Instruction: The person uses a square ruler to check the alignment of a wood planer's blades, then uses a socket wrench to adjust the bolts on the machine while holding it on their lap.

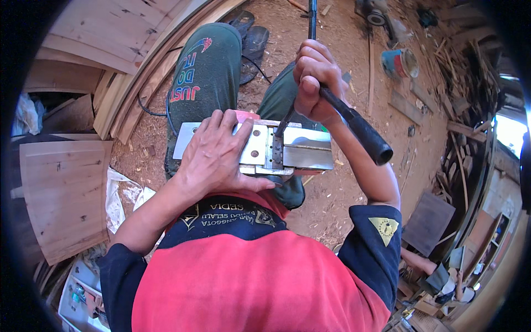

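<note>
An electric hand planer [307, 157] lies upside down across my lap, its bright metal sole facing up and the dark cutter drum [277, 148] showing in the middle. My left hand [214, 150] grips the left part of the sole, fingers over the top and thumb along the near edge. In my closed right hand [318, 80] is a black three-armed socket wrench [362, 133]. One thin arm reaches down to the cutter drum; the thick tube end points to the lower right, another arm upward. The contact at its tip is too small to make out.
Wooden boards [69, 188] stand at the left, with long planks beside my leg. Sandals [254, 41] lie beyond my knee on the shaving-strewn dirt floor. A paint can [399, 63] lies right, near scrap wood. Another person's arm [418, 261] shows at lower right.
</note>
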